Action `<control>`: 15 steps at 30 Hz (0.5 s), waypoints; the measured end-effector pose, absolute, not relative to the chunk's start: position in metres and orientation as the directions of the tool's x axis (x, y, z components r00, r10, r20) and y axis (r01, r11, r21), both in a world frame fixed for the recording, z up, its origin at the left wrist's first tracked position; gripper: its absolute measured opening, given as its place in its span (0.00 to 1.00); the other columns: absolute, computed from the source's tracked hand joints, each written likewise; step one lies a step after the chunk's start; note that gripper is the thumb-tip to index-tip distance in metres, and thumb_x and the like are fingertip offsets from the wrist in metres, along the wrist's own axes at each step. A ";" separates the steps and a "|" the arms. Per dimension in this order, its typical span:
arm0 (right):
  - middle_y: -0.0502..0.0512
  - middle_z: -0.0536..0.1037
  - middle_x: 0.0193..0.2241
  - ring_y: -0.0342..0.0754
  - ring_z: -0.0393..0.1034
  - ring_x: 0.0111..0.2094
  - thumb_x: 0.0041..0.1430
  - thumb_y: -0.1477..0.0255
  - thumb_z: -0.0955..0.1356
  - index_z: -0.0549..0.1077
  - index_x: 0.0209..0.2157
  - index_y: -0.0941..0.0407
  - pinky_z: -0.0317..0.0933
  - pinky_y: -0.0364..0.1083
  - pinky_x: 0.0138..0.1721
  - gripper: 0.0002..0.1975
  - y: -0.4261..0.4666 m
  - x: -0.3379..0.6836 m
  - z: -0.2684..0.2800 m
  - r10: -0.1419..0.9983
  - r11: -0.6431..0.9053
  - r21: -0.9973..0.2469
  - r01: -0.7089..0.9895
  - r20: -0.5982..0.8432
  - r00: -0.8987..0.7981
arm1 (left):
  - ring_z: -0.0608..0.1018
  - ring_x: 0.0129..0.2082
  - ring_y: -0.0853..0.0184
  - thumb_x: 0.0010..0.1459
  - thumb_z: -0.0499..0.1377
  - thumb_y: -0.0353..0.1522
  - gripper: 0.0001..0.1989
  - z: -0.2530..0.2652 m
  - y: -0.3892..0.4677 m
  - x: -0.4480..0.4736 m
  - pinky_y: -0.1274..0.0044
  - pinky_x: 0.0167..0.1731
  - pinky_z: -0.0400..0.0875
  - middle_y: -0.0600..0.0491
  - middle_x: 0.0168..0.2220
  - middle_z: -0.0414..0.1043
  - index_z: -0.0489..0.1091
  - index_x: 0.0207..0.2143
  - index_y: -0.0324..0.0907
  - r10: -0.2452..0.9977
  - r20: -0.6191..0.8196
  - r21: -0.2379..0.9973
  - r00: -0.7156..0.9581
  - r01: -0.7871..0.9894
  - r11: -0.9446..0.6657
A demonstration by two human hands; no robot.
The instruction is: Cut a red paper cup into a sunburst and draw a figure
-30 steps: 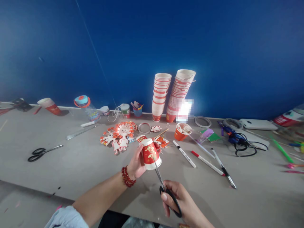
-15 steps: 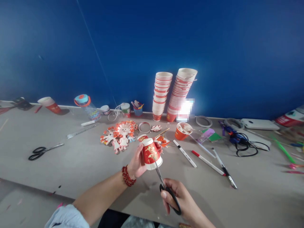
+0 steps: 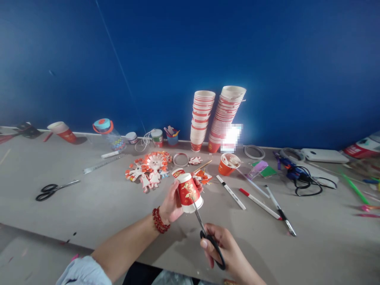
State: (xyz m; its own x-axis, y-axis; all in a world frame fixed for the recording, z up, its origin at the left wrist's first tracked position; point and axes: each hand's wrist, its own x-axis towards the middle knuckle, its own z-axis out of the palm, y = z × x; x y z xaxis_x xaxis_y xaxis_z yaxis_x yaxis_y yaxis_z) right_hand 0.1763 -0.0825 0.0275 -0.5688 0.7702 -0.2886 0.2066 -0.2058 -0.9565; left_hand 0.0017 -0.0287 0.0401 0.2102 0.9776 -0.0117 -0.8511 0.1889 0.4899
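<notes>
A red paper cup point(image 3: 188, 190) with a gold pattern is turned rim-down in my left hand point(image 3: 172, 202), whose fingers wrap round its far side. My right hand point(image 3: 221, 241) grips black-handled scissors point(image 3: 199, 217), with its fingers in the loops. The blades lie against the lower wall of the cup at its white rim; whether they have cut into it I cannot tell. Just behind the cup are a red-and-white cup piece point(image 3: 178, 172) and an orange paper cut-out point(image 3: 204, 176). To the left lie several paper figures point(image 3: 154, 168) with orange fringes.
Two tall stacks of paper cups point(image 3: 198, 130) stand by the blue wall. A cup of scraps point(image 3: 227, 168), a marker point(image 3: 231, 192), a red-capped marker point(image 3: 261, 204) and a glue gun point(image 3: 292, 170) lie right. Second scissors point(image 3: 53, 190) and a ruler point(image 3: 102, 163) lie left.
Almost nothing differs. Both hands, the cup and the scissors hold nearly the same position, with only a very slight shift of the view.
</notes>
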 end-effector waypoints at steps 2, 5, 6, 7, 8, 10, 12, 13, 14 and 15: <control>0.45 0.65 0.11 0.38 0.56 0.12 0.45 0.36 0.65 0.57 0.22 0.53 0.43 0.39 0.17 0.33 -0.084 0.177 0.026 0.774 -0.207 -0.955 0.211 -0.292 -0.562 | 0.76 0.48 0.58 0.57 0.61 0.46 0.24 0.041 -0.029 0.002 0.63 0.60 0.59 0.45 0.44 0.75 0.73 0.48 0.37 0.978 -0.014 0.496 0.207 -0.848 0.187; 0.44 0.65 0.11 0.38 0.56 0.12 0.46 0.36 0.65 0.58 0.23 0.54 0.44 0.39 0.17 0.33 -0.085 0.177 0.022 0.782 -0.203 -0.957 0.209 -0.287 -0.554 | 0.75 0.48 0.59 0.57 0.62 0.46 0.24 0.041 -0.028 0.001 0.63 0.60 0.59 0.46 0.44 0.75 0.73 0.48 0.38 0.978 -0.010 0.502 0.210 -0.845 0.187; 0.45 0.65 0.11 0.37 0.56 0.12 0.47 0.37 0.64 0.58 0.23 0.54 0.44 0.38 0.17 0.33 -0.086 0.177 0.022 0.784 -0.199 -0.958 0.206 -0.282 -0.553 | 0.75 0.48 0.59 0.57 0.62 0.46 0.24 0.041 -0.028 0.001 0.63 0.60 0.59 0.46 0.44 0.75 0.73 0.48 0.38 0.977 -0.009 0.501 0.212 -0.845 0.188; 0.45 0.65 0.11 0.37 0.56 0.12 0.47 0.37 0.64 0.59 0.23 0.54 0.44 0.38 0.17 0.33 -0.086 0.177 0.021 0.785 -0.196 -0.959 0.204 -0.279 -0.553 | 0.75 0.48 0.59 0.57 0.62 0.46 0.24 0.041 -0.028 0.001 0.63 0.60 0.59 0.46 0.44 0.75 0.73 0.48 0.38 0.977 -0.008 0.499 0.214 -0.846 0.189; 0.45 0.64 0.11 0.37 0.56 0.12 0.47 0.37 0.64 0.59 0.22 0.54 0.44 0.38 0.16 0.33 -0.087 0.177 0.021 0.786 -0.197 -0.959 0.202 -0.278 -0.552 | 0.75 0.48 0.59 0.57 0.61 0.46 0.24 0.041 -0.028 0.001 0.63 0.59 0.59 0.46 0.43 0.75 0.73 0.48 0.37 0.977 -0.005 0.496 0.213 -0.848 0.188; 0.44 0.64 0.11 0.37 0.56 0.12 0.46 0.36 0.64 0.58 0.22 0.54 0.44 0.38 0.16 0.33 -0.087 0.176 0.022 0.787 -0.205 -0.958 0.200 -0.283 -0.548 | 0.75 0.47 0.59 0.57 0.61 0.46 0.24 0.040 -0.028 0.001 0.63 0.59 0.59 0.46 0.43 0.75 0.73 0.48 0.37 0.977 -0.002 0.494 0.211 -0.850 0.185; 0.44 0.64 0.11 0.37 0.56 0.12 0.45 0.36 0.64 0.58 0.22 0.54 0.45 0.38 0.16 0.33 -0.087 0.174 0.024 0.789 -0.214 -0.957 0.197 -0.288 -0.543 | 0.75 0.47 0.59 0.57 0.61 0.46 0.23 0.040 -0.028 0.002 0.63 0.60 0.59 0.46 0.43 0.75 0.73 0.47 0.38 0.978 -0.005 0.499 0.208 -0.847 0.182; 0.44 0.63 0.11 0.37 0.55 0.12 0.45 0.36 0.64 0.58 0.22 0.54 0.46 0.38 0.16 0.33 -0.087 0.174 0.025 0.788 -0.218 -0.956 0.195 -0.291 -0.542 | 0.75 0.47 0.59 0.57 0.61 0.46 0.23 0.040 -0.028 0.002 0.63 0.60 0.59 0.46 0.43 0.75 0.73 0.47 0.38 0.979 -0.008 0.502 0.205 -0.846 0.181; 0.44 0.63 0.11 0.37 0.55 0.12 0.45 0.36 0.64 0.58 0.22 0.54 0.46 0.38 0.15 0.33 -0.087 0.173 0.026 0.788 -0.224 -0.955 0.194 -0.295 -0.540 | 0.75 0.47 0.59 0.57 0.61 0.46 0.23 0.040 -0.028 0.002 0.63 0.60 0.59 0.46 0.43 0.75 0.73 0.47 0.38 0.979 -0.011 0.504 0.202 -0.845 0.180; 0.43 0.62 0.11 0.37 0.55 0.12 0.45 0.35 0.64 0.58 0.22 0.54 0.46 0.38 0.15 0.33 -0.087 0.173 0.026 0.788 -0.232 -0.953 0.194 -0.302 -0.537 | 0.75 0.47 0.59 0.57 0.61 0.46 0.23 0.040 -0.028 0.002 0.62 0.60 0.58 0.46 0.43 0.75 0.73 0.47 0.38 0.980 -0.012 0.504 0.199 -0.845 0.177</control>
State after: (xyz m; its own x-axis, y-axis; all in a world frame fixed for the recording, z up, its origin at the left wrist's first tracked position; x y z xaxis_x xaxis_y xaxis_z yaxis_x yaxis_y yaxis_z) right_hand 0.1732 -0.0872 0.0260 -0.5368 0.7879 -0.3016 0.1944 -0.2323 -0.9530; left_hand 0.0021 -0.0277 0.0397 0.1989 0.9800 -0.0116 -0.8451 0.1775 0.5043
